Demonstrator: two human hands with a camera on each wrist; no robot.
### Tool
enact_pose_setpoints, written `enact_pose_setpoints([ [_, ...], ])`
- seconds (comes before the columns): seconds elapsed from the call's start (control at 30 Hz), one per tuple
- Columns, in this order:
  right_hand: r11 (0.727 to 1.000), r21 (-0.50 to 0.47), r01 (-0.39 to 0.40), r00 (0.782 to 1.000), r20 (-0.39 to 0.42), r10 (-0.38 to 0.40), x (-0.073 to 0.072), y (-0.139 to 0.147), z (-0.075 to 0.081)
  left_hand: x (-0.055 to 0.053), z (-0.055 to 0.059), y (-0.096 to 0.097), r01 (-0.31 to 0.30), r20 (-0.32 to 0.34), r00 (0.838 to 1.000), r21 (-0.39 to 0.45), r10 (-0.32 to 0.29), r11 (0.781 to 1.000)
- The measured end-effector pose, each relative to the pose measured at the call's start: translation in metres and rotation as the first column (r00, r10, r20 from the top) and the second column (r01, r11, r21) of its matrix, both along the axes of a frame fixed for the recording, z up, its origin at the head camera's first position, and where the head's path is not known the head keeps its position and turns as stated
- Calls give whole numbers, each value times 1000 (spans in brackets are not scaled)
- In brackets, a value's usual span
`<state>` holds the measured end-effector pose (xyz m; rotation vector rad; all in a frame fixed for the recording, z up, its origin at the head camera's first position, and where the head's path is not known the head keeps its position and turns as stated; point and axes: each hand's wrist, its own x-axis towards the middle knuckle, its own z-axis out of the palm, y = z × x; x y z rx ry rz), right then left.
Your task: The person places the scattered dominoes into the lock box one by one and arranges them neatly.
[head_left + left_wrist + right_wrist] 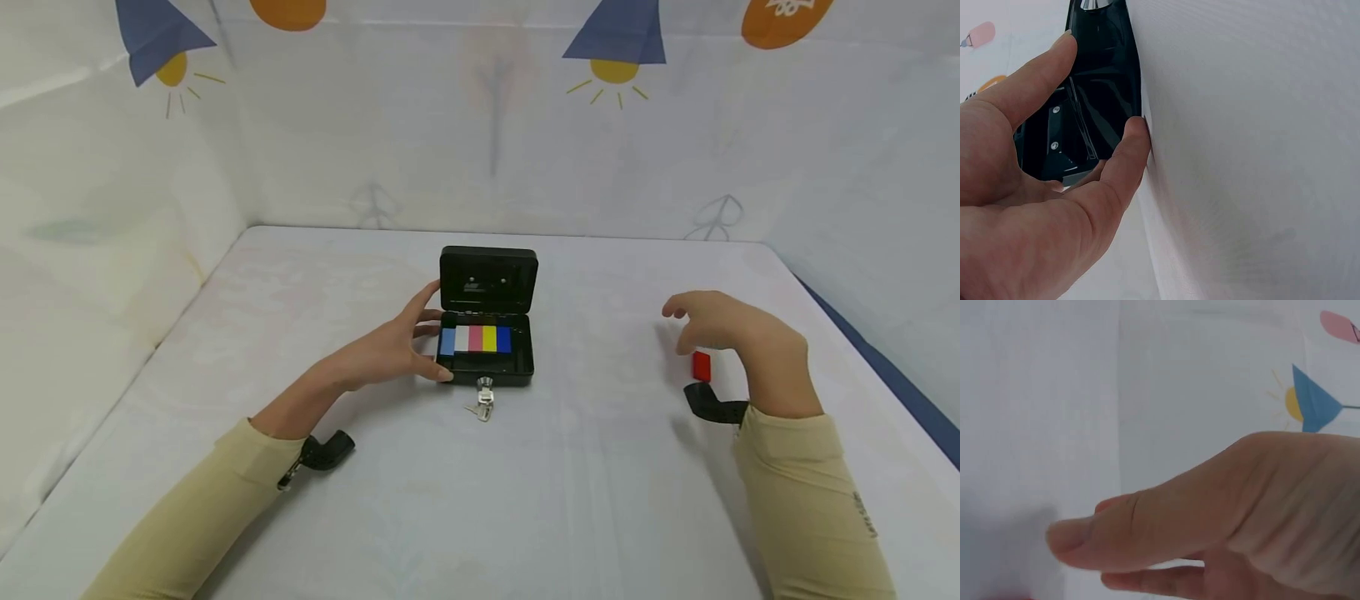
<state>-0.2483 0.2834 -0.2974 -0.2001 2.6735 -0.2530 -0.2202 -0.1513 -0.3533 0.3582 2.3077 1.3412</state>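
A black metal cash box stands with its lid raised on the table's middle. A row of coloured blocks, from light blue through white, pink and yellow to dark blue, lies inside. Keys hang from the lock at its front. My left hand holds the box's left side, thumb at the front corner and fingers spread toward the lid; the left wrist view shows fingertips against the box. My right hand hovers with loosely bent fingers and nothing in them, just beyond a red block.
A white cloth covers the table. White sheeting printed with lamps rises behind it and along the sides. Black wrist cameras sit at both cuffs, the right one close to the red block.
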Motion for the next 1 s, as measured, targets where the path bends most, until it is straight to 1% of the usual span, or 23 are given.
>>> enact_pose_setpoints([
  [0.17,999,30,33,994,102,-36,2,12,3,0,0,-2,-9,2,1000,-4,9,1000],
  [0.3,999,29,46,987,150,-50,2,15,3,-1,-1,-3,-5,0,1000,4,5,1000],
  [0.43,999,32,28,984,175,-34,3,16,-1,0,0,-1,0,8,1000,14,0,1000],
  [0.63,999,51,-6,989,149,-1,5,19,-10,0,0,2,6,2,1000,12,-7,1000],
  [0.8,998,68,-14,989,148,4,0,18,-16,-1,-2,0,-5,3,1000,-2,5,1000],
  [0.93,996,87,-10,994,113,0,-3,18,-19,-2,-2,-1,-3,3,1000,-4,3,1000],
  [1.0,997,80,-12,996,93,5,-4,19,-20,-1,-1,-1,-2,4,1000,-5,2,1000],
])
